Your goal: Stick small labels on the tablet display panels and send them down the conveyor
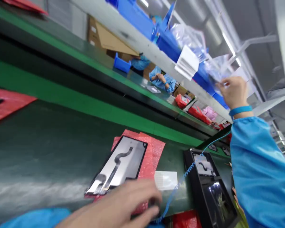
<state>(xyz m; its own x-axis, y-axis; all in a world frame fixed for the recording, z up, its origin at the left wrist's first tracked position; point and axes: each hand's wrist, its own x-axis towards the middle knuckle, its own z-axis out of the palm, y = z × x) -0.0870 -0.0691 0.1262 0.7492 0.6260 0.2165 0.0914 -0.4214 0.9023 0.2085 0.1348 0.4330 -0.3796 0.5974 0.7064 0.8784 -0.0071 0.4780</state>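
Note:
My right hand (235,91) is raised to the shelf on the right, fingers pinched at a clear plastic bag (217,68) that is blurred. My left hand (125,201) is low in the centre, fingers curled around something dark that I cannot make out. Just beyond it lies a flat display panel (129,158), silvery back up, with a dark curved flex cable (117,160) on it. Under the panel is a red bubble-wrap sheet (154,148). Beside that sheet a white label sheet (166,180) lies on the dark green bench.
A black tray (196,177) holding panels stands at the right, and a coiled blue cord (185,174) crosses in front of it. Blue bins (168,44) line the shelf above. Another red wrap (11,101) lies at left. Across the bench a co-worker's hands (160,77) show.

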